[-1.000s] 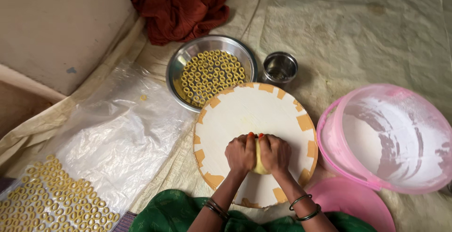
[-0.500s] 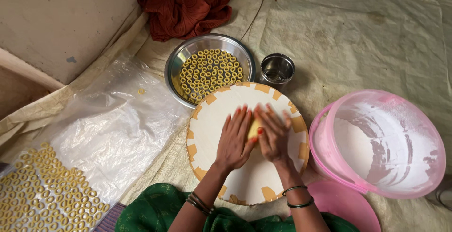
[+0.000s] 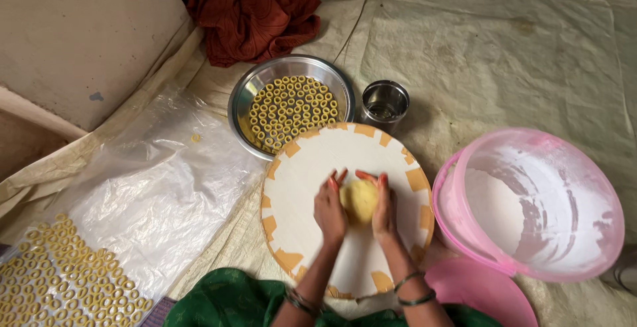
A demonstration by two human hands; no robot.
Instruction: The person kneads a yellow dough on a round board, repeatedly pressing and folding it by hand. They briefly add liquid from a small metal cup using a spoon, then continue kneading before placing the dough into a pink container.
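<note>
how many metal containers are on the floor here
2. A wide round steel bowl filled with small yellow dough rings sits just above the round white board; a small steel cup stands to its right. Others may lie outside the view.

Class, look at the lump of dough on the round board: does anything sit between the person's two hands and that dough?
Nothing visible does. The left hand and right hand press directly on either side of the dough ball, over the round board.
</note>
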